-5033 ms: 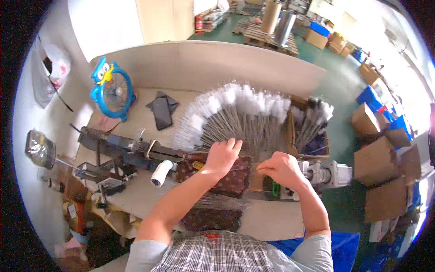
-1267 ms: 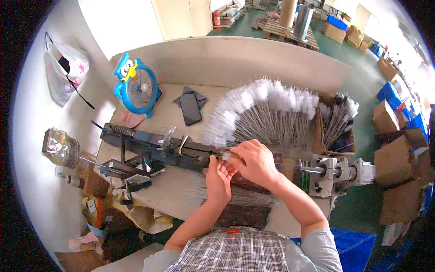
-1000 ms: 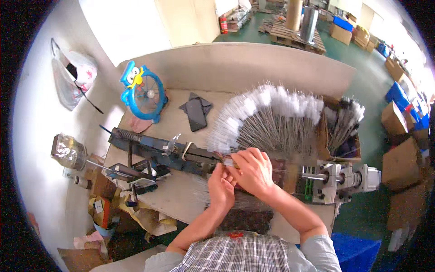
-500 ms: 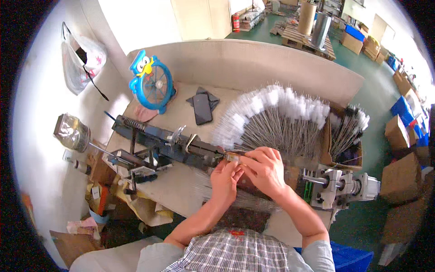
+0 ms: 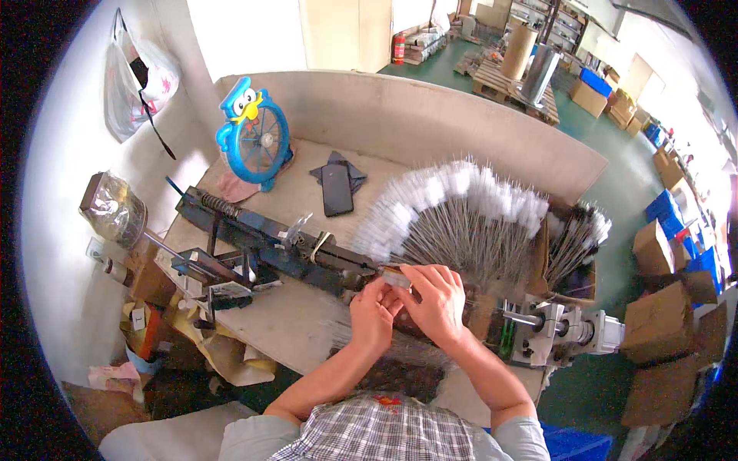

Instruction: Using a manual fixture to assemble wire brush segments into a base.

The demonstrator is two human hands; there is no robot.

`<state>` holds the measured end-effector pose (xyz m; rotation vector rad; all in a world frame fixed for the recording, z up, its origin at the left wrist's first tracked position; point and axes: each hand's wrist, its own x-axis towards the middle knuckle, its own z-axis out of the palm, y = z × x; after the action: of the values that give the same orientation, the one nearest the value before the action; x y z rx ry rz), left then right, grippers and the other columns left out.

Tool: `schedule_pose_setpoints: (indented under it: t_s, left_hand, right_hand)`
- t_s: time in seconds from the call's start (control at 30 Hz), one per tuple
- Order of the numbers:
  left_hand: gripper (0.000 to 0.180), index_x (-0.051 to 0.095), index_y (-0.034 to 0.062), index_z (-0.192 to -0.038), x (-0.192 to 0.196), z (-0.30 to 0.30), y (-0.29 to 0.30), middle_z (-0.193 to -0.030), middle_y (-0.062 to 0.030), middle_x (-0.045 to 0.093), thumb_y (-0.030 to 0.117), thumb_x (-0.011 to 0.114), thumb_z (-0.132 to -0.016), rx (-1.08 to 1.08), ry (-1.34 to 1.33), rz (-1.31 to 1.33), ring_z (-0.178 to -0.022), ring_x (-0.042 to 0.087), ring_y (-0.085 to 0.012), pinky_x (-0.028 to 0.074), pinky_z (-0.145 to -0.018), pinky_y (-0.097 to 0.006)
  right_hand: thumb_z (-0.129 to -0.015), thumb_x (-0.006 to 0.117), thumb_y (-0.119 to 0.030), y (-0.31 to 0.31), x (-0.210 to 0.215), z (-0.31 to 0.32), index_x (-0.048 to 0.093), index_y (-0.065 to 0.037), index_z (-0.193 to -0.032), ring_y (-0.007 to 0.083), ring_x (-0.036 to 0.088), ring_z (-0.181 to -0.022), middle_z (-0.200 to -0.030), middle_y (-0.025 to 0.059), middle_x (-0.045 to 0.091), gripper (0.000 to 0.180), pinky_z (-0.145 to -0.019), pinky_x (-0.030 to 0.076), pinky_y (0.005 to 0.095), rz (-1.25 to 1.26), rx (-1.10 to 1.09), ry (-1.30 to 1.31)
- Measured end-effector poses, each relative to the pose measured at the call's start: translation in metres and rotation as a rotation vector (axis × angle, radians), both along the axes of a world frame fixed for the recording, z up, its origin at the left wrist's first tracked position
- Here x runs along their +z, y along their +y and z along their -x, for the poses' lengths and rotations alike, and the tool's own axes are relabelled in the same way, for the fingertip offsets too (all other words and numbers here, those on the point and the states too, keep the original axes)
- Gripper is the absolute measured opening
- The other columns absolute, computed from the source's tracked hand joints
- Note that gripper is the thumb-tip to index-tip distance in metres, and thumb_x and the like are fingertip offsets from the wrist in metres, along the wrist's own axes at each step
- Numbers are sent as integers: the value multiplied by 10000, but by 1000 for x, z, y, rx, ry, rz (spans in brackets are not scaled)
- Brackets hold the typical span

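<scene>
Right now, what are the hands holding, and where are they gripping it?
Both hands, left and right, pinch a small pale piece between the fingers at the dark machine bar. Which part of it they grip cannot be told.

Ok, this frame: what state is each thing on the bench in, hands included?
left hand: fingers closed on a small part at the machine
right hand: fingers pinching the same small part
dark machine: lying lengthwise across the bench
wire brushes: fanned out, white tips outward
phone: flat, screen dark
blue fan: upright; cannot tell if spinning
plastic bag: hanging on wall
</scene>
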<state>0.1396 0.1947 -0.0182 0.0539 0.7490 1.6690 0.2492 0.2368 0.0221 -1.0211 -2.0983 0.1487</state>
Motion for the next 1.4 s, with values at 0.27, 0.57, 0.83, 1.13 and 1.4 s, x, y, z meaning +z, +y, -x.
schedule_pose_setpoints:
  t_s: [0.27, 0.57, 0.83, 1.13, 1.4]
  left_hand:
    - [50, 543, 13, -890, 5, -4, 2, -857, -61, 591, 14, 542, -840, -4, 84, -21, -784, 591, -137, 501, -744, -273]
    - [225, 532, 3, -982, 10, 1, -1, -937, -84, 576, 215, 494, -917, -34, 51, -1, -852, 584, -186, 492, -816, -340]
    - [681, 461, 21, -1172, 9, 4, -9, -1136, -126, 545, 621, 315, -885, -155, 151, 68, -1031, 538, -237, 443, -890, -388]
    - [652, 314, 20, -1347, 2, 5, -26, -1310, -124, 440, 508, 368, -918, -263, 420, 108, -1089, 505, -227, 418, -889, -359]
    - [266, 554, 97, -992, -47, 152, -83, -939, -41, 603, 338, 544, -879, 288, 375, 394, -786, 558, -145, 440, -681, -286]
  right_hand:
    - [-667, 715, -195, 5, 3, -8, 683, -125, -887, 188, 583, -856, -897, -9, 639, 233, -760, 431, 340, -90, 52, -77]
    - [-674, 697, -178, -2, 14, -24, 659, -99, -800, 207, 548, -841, -787, 3, 614, 153, -777, 409, 353, 11, 3, -285]
    - [-693, 675, -135, -8, 9, -35, 656, -93, -789, 226, 539, -812, -741, 22, 589, 107, -751, 414, 362, 122, 27, -146]
    - [-778, 621, -149, -17, 16, -60, 632, -80, -775, 261, 591, -686, -722, 74, 617, 70, -608, 470, 373, 240, 70, 96]
    - [-806, 605, -239, -62, -40, -87, 630, -113, -951, 271, 621, -720, -819, 65, 609, 194, -598, 501, 394, 537, 109, -253]
